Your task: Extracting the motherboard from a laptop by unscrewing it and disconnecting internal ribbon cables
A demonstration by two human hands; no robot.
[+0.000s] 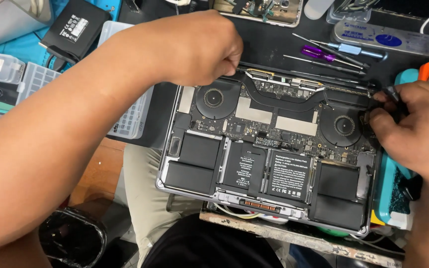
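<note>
Left hand (197, 47) sits curled into a loose fist at the upper middle of the frame, its fingers pressed together over the top edge of the opened laptop (269, 149); what they pinch, if anything, I cannot tell from here, since the knuckles hide the fingertips. My forearm runs down from it to the lower left corner. My right hand (413, 131) rests at the right edge of the frame, fingers bunched against the laptop's right side beside the right fan (343, 126), touching a small dark part (391, 94) that I cannot make out.

The laptop lies with its bottom cover off across the centre of the picture, on the worktop (274, 44), its lower edge hanging past the worktop's worn front edge. Inside I see the left fan (213, 98), a dark heat pipe between the two fans, and black battery cells (269, 173) filling the lower half.

Above the laptop, in the upper right, lie thin screwdrivers, one with a purple handle (319, 53) and one with a pale blue handle (351, 48). A grey oblong case (386, 37) sits just beyond them. At the upper left I see a black power adapter (75, 27) and clear compartment trays (35, 79). A teal mat (388, 188) shows under my right hand.
</note>
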